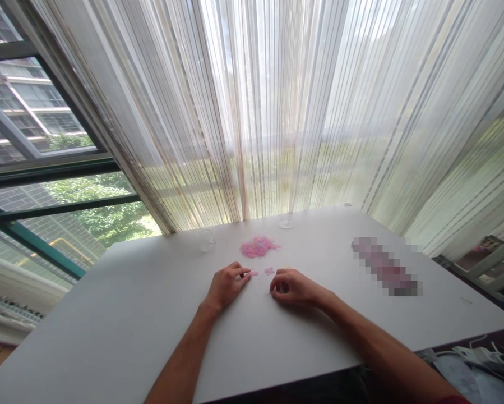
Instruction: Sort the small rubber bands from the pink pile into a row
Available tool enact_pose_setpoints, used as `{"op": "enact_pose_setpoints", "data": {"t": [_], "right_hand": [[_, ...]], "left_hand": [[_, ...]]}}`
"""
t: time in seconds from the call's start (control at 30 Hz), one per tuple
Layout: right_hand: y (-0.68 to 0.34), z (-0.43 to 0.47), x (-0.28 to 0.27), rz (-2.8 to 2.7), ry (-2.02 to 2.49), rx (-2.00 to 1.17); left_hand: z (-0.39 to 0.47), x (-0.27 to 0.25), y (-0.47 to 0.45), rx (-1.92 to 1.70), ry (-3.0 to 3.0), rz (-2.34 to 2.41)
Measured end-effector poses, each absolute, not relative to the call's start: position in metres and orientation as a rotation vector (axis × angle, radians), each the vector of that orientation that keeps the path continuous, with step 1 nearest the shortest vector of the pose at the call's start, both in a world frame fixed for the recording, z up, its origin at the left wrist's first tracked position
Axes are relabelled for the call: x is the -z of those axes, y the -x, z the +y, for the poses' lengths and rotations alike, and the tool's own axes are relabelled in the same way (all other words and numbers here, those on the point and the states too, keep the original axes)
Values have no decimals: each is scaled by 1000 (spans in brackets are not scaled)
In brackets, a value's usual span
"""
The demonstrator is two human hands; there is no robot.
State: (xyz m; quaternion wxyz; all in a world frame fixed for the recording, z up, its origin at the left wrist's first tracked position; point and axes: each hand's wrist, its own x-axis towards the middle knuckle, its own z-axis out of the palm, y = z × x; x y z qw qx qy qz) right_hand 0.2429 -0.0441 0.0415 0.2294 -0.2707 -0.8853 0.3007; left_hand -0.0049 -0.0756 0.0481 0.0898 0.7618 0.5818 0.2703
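My left hand (229, 285) rests on the white table with its fingers pinched together at a small pink strip (254, 273). To its right my right hand (296, 287) is closed, thumb and forefinger curled together low over the tabletop. A thin, faint bit shows by those fingertips, too small to name. Between the hands, slightly farther off, lies a small flat pink piece (269, 271). Beyond both hands is a loose pile of small pink pieces (259, 247); their exact kind is too small to tell.
A clear round container (207, 241) stands left of the pile, and a clear shallow dish or lid (286, 224) lies near the far edge. A pixelated reddish item (384, 266) is on the right. White cables (482, 356) lie beyond the near right edge. Sheer curtains (252, 112) hang behind the table (121, 314).
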Motion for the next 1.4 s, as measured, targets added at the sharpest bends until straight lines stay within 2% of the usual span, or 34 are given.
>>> {"op": "enact_pose_setpoints", "data": {"t": [0.2, 0.4, 1.03, 1.4], "right_hand": [[-237, -44, -30, -2456, 738, -640], [-236, -40, -25, -2386, 769, -579], [-236, -39, -27, -2321, 728, -650], [-240, -41, -38, -2301, 739, -695]], "left_hand": [[-79, -47, 3, -913, -2288, 1585], [-83, -39, -14, -840, -2309, 1265], [-84, -38, -15, -833, -2320, 1314], [-72, -59, 40, -1111, -2204, 1601]]}}
